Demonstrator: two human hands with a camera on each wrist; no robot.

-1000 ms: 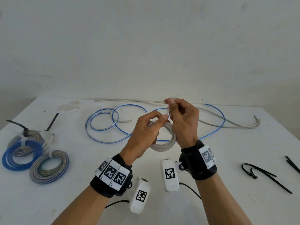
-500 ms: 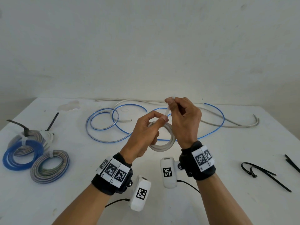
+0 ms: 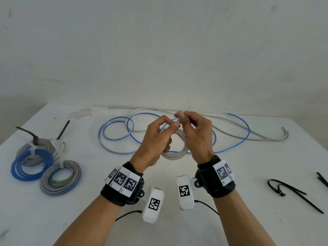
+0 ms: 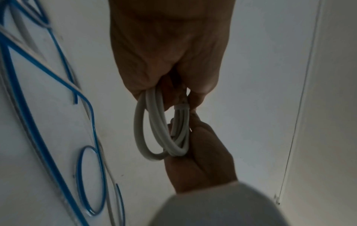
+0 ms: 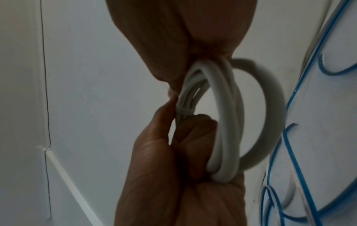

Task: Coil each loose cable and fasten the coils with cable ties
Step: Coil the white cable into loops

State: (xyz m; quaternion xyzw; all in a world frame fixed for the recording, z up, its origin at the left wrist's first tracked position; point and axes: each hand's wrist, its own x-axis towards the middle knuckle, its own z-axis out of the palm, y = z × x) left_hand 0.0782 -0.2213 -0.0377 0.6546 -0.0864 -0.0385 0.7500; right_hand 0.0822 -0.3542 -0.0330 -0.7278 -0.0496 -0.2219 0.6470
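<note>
Below my hands, table [image 3: 230, 174] holds blue cable [image 3: 246, 132]; left hand [image 3: 156, 141] grips coil [image 3: 175, 153], right hand [image 3: 197, 134] pinches tie [image 4: 181, 107], seen banding coil only from wrists.

The right hand [image 3: 197, 134] has drawn the white tie [image 4: 181, 108] snug round the coil [image 3: 174, 153].

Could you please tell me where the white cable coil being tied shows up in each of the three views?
Head: white cable coil at centre, between left hand and right hand.
Left wrist: centre, hanging below the fingers.
Right wrist: centre-right.
Shared landmark: the loose blue cable on the table.
</note>
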